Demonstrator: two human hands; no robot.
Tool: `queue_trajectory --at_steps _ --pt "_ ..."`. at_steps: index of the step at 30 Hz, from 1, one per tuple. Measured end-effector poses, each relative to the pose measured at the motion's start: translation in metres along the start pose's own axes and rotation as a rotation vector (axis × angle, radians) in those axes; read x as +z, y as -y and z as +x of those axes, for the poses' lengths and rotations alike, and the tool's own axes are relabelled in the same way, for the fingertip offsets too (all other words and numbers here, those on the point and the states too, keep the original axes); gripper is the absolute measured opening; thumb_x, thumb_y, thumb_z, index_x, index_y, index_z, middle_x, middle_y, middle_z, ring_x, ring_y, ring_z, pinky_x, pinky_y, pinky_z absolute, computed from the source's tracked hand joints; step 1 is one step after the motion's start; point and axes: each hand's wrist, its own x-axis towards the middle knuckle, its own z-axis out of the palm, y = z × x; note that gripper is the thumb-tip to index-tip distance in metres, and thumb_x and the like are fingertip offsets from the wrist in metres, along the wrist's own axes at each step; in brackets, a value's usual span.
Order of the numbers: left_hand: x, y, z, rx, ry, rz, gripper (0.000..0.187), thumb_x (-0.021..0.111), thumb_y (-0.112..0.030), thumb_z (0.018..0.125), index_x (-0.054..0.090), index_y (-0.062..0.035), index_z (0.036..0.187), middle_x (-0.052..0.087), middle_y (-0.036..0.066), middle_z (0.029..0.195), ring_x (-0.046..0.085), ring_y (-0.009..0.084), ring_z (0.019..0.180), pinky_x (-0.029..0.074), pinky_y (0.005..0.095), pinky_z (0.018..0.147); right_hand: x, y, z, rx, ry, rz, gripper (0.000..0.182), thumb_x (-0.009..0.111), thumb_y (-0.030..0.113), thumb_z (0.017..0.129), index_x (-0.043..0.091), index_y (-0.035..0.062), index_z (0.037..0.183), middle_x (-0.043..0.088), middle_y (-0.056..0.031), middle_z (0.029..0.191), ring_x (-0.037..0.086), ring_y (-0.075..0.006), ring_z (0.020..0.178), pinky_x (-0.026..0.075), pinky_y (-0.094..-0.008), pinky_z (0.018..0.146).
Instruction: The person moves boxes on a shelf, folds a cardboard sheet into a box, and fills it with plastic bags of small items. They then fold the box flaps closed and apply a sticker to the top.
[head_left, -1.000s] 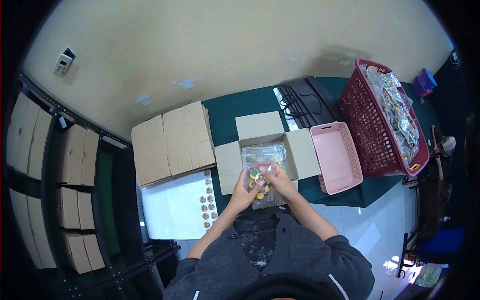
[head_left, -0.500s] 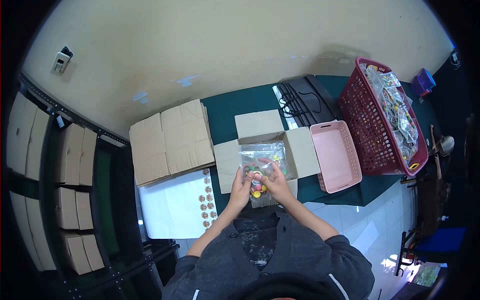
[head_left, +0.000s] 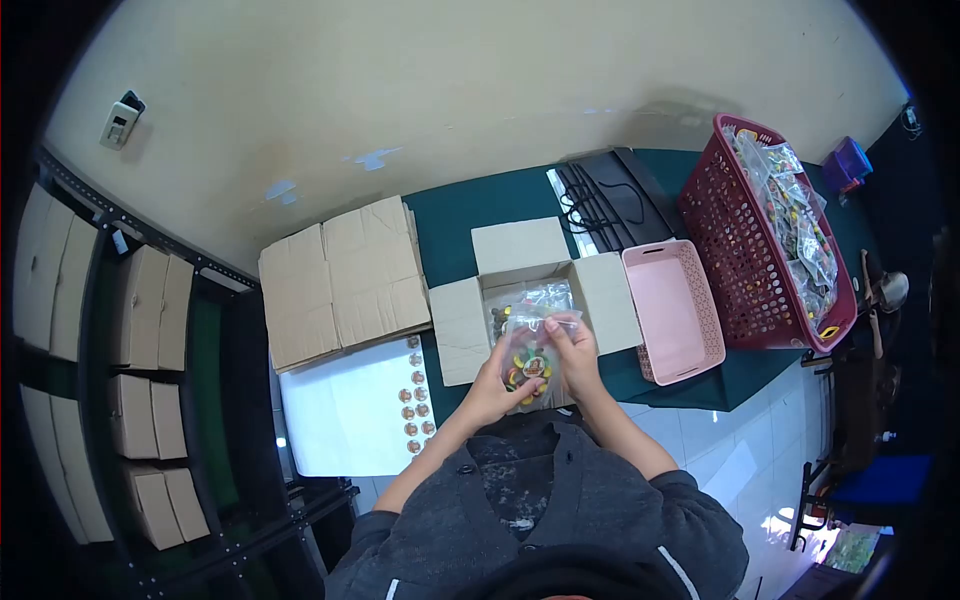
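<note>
A clear plastic bag (head_left: 530,345) of colourful, sweet-like pieces is held in front of me, over the near side of an open cardboard box (head_left: 460,335). On the bag's front is a round brown sticker (head_left: 535,367). My left hand (head_left: 492,388) grips the bag's lower left part, with the thumb across its front. Higher up, my right hand (head_left: 576,358) is closed on the right edge near the top. Inside the box lie other clear bags (head_left: 550,293), partly covered by the held one.
To the left are flattened cardboard boxes (head_left: 345,280) and a white sheet (head_left: 335,420) with several round stickers (head_left: 412,395). A pink basket (head_left: 672,310) and a maroon basket (head_left: 740,240) of filled bags stand right. Black cables (head_left: 595,210) lie behind the box.
The bag has moved slightly right and now hangs more upright, its top edge showing. My right hand has shifted up to that top edge; my left hand has moved a little right and down.
</note>
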Motion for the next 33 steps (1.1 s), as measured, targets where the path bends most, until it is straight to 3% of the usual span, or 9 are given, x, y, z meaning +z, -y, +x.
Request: queue_trajectory --at_steps 4,6,10,16,19,22,27,30,33 --pt "-0.003 -0.006 0.001 0.024 -0.011 0.011 0.076 0.072 -0.004 0.075 0.027 -0.0064 0.136 0.045 0.01 0.124 0.05 0.0147 0.109 0.044 0.0296 0.09 -0.002 0.016 0.0 -0.125 0.081 -0.204 0.016 0.06 0.014 0.087 0.065 -0.0012 0.088 0.065 -0.0082 0.084 0.058 -0.0141 0.079 0.045 -0.0284 0.075" --pt "-0.006 0.002 0.008 0.2 -0.221 -0.153 0.053 0.073 -0.003 0.074 0.046 -0.0021 0.12 0.055 0.011 0.113 0.056 0.0134 0.099 0.047 0.0281 0.085 0.002 0.024 -0.004 -0.232 0.222 -0.457 0.016 0.06 0.014 0.086 0.066 -0.0011 0.088 0.065 -0.01 0.086 0.057 -0.0182 0.083 0.043 -0.0321 0.08" --pt "-0.036 0.007 0.013 0.166 -0.198 -0.147 0.009 0.065 0.004 0.078 0.061 0.0023 0.086 0.063 0.007 0.082 0.061 0.0107 0.083 0.045 0.0301 0.09 0.003 0.033 -0.008 -0.178 0.35 -0.473 0.023 0.054 0.019 0.091 0.066 0.0016 0.099 0.066 -0.0094 0.092 0.054 -0.0174 0.091 0.04 -0.0307 0.084" --pt "-0.045 -0.02 0.007 0.046 -0.14 0.001 0.008 0.06 0.001 0.083 0.066 0.0009 0.089 0.065 0.006 0.083 0.06 0.0129 0.09 0.04 0.0299 0.095 -0.02 0.041 0.003 0.245 0.574 -0.432 0.03 0.05 0.024 0.093 0.061 0.0043 0.114 0.064 -0.0107 0.102 0.056 -0.0185 0.092 0.042 -0.0308 0.085" --pt "-0.041 -0.008 0.008 0.028 -0.251 0.079 0.017 0.059 -0.005 0.086 0.062 0.0008 0.102 0.063 0.008 0.096 0.057 0.0172 0.101 0.039 0.031 0.098 -0.008 0.035 0.002 0.027 0.386 -0.447 0.032 0.05 0.023 0.093 0.059 0.0061 0.118 0.063 -0.0112 0.101 0.057 -0.0177 0.092 0.043 -0.0295 0.084" --pt "-0.037 0.007 0.009 0.277 -0.395 0.144 0.046 0.059 -0.019 0.089 0.042 -0.0008 0.127 0.043 0.013 0.13 0.046 0.0218 0.118 0.037 0.0327 0.1 0.005 0.027 0.001 -0.204 0.196 -0.486 0.033 0.054 0.019 0.09 0.057 0.0076 0.121 0.062 -0.0105 0.101 0.057 -0.017 0.091 0.043 -0.029 0.084" --pt "0.0 -0.003 0.002 0.307 -0.347 0.155 0.052 0.063 -0.018 0.086 0.04 0.0011 0.129 0.044 0.014 0.129 0.047 0.0221 0.118 0.036 0.0327 0.099 0.023 0.02 -0.008 -0.214 0.265 -0.503 0.039 0.065 0.011 0.079 0.06 0.0068 0.117 0.057 -0.0111 0.109 0.057 -0.0198 0.092 0.042 -0.0314 0.087" --pt "0.0 -0.004 -0.002 0.107 -0.345 -0.033 0.037 0.061 -0.016 0.088 0.052 0.0015 0.119 0.059 0.011 0.113 0.054 0.0166 0.109 0.041 0.0277 0.092 0.04 0.03 -0.008 -0.443 -0.202 -0.733 0.028 0.068 0.016 0.077 0.066 0.0038 0.102 0.056 -0.0133 0.112 0.051 -0.024 0.106 0.038 -0.0366 0.092" --pt "-0.006 0.0 -0.001 0.086 -0.352 0.052 0.025 0.059 -0.012 0.089 0.061 0.0031 0.108 0.065 0.011 0.101 0.059 0.0153 0.099 0.044 0.0264 0.087 0.016 0.017 0.005 -0.222 0.164 -0.446 0.024 0.067 0.018 0.08 0.067 0.0021 0.097 0.061 -0.0124 0.106 0.055 -0.0205 0.1 0.041 -0.0337 0.088"
